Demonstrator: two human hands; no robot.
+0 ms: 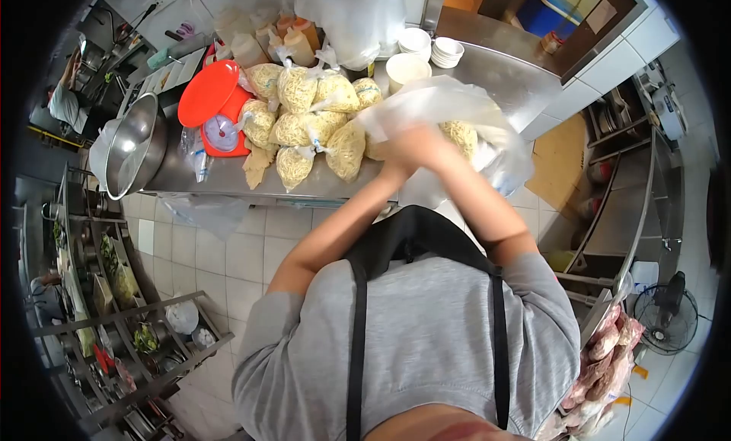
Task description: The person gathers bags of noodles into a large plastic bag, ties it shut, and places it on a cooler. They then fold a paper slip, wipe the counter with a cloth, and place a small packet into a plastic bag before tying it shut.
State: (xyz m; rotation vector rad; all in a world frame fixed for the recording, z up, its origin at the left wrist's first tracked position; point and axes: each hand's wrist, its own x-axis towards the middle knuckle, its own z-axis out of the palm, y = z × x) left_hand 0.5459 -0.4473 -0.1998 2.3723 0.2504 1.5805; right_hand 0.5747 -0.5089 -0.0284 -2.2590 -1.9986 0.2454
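My left hand (398, 163) and my right hand (426, 146) meet over the counter, both smeared by motion. A clear plastic bag (464, 110) billows out from my right hand, blurred too. The fingers of my left hand are hidden against the right one, so I cannot tell what they grip. Beneath the bag, pale yellow noodle-like strips (459, 136) show. Left of my hands, several knotted bags of the same strips (346, 148) are heaped on the steel counter (228, 181).
A red scale (221, 133) with a round red pan (208, 93) stands left of the heap. Beyond it is a large steel bowl (137, 144). Squeeze bottles (297, 45) and white bowls (415, 41) line the back. A fan (666, 315) stands at right.
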